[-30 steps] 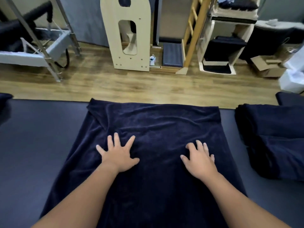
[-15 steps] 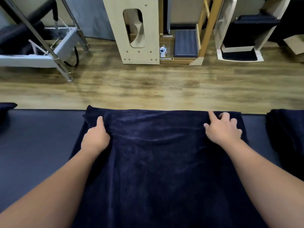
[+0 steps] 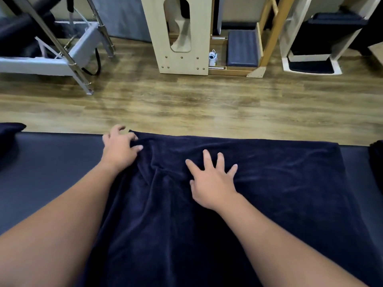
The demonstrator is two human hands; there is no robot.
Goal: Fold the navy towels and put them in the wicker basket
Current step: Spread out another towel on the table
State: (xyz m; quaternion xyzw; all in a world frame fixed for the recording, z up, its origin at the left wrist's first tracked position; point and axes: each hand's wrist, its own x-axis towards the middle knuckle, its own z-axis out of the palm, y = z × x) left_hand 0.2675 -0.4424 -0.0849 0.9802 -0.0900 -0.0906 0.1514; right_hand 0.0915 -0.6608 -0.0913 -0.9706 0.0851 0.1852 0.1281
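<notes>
Two hands work on one navy towel (image 3: 259,183) spread flat on the dark table (image 3: 51,162). Left hand (image 3: 119,149) pinches the far corner, probably ready to fold it. Right hand (image 3: 213,183) lies spread flat on the middle, likely holding it still.

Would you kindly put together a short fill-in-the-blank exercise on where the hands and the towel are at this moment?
1. The left hand grips the far ______ corner of the navy towel.
2. The right hand rests on the towel with its fingers ______.
3. The towel is spread over a dark padded table, and beyond it the floor is made of ______.

Missing words: left; spread; wood
</notes>
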